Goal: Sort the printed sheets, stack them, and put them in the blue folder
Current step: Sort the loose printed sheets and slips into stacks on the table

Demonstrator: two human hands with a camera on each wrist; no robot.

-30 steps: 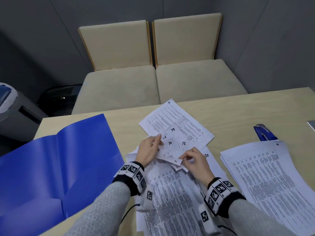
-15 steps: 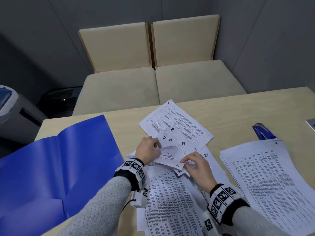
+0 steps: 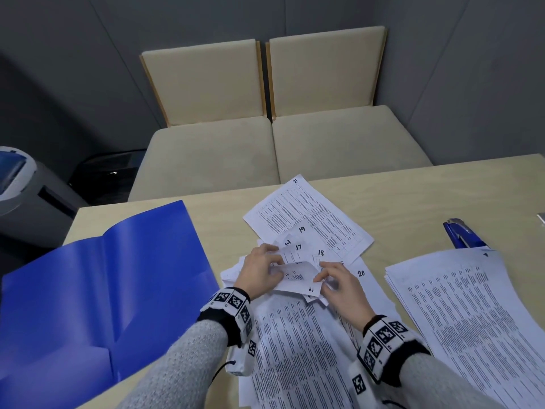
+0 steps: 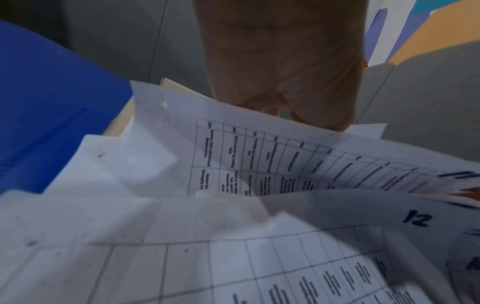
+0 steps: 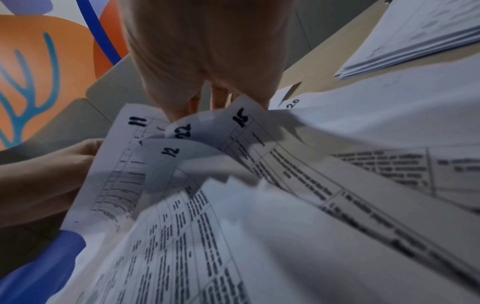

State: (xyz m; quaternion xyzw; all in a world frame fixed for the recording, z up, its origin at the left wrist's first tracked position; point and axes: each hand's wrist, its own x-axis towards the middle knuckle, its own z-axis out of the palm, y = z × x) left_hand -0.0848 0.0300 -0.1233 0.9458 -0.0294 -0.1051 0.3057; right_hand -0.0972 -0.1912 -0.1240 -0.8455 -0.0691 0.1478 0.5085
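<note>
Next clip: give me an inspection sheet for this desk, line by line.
Surface: light wooden table, largely covered with paper.
Job's things: folder lies open at left; loose numbered sheets fanned in the middle; neat stack at right.
Clutter: blue stapler behind the stack.
Hands: left hand and right hand both pinch lifted sheet corners.
Cables: thin black cord at the left wrist.
Surroundings: two beige chairs, grey walls, grey machine at left.
</note>
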